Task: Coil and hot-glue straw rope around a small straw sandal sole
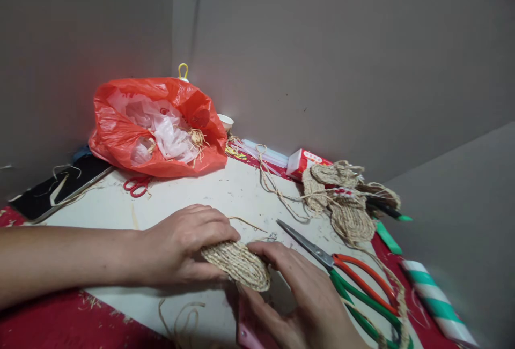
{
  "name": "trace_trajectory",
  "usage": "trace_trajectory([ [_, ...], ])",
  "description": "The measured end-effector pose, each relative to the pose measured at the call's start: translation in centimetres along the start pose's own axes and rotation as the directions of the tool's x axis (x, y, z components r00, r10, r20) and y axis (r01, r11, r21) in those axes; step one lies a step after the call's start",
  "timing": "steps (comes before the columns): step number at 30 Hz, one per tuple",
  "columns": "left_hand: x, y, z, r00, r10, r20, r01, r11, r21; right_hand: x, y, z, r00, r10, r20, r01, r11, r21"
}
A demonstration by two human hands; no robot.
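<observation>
An oval pad of coiled straw braid [237, 264] is held a little above the white board. My left hand [193, 244] grips its left end, thumb below and fingers on top. The thumb and forefinger of my right hand [300, 290] close around the pad's right end. Beside my right hand lie large scissors [333, 260] with one orange and one green handle, blades pointing away to the left. A loose straw strand [249, 224] lies just behind the pad. Under my right hand a pink object [249, 327] shows only in part.
Behind stands a red plastic bag [108, 145] holding white plastic and straw scraps. Small red scissors [137, 186] lie before it, a black flat device [60, 188] to the left. At right are several braided straw pieces [350, 220], a red box [300, 164] and a green-striped packet [436, 301].
</observation>
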State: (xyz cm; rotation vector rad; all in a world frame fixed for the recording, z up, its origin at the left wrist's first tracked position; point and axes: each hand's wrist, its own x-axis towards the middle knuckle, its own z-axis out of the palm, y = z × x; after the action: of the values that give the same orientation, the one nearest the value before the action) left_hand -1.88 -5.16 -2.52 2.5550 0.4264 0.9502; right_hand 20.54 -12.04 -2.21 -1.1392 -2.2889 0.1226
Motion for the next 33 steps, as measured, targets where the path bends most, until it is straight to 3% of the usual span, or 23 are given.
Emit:
trace_trajectory([
  [8, -0.28, 0.11, 0.5, 0.999, -0.033, 0.026, 0.035, 0.999, -0.041, 0.48, -0.47, 0.47, 0.998, -0.063, -0.004, 0.063, 0.998, -0.018],
  [19, -0.44, -0.54, -0.29, 0.997, 0.02, -0.07, -0.019, 1.0, 0.005, -0.05, 0.27, 0.05, 0.994, -0.072, -0.077, 0.067, 0.996, -0.064],
  [33, -0.33, -0.52, -0.17, 0.999, -0.025, -0.023, 0.024, 0.999, -0.036, 0.39, -0.12, 0.24, 0.989, -0.109, -0.105, 0.103, 0.993, -0.061],
])
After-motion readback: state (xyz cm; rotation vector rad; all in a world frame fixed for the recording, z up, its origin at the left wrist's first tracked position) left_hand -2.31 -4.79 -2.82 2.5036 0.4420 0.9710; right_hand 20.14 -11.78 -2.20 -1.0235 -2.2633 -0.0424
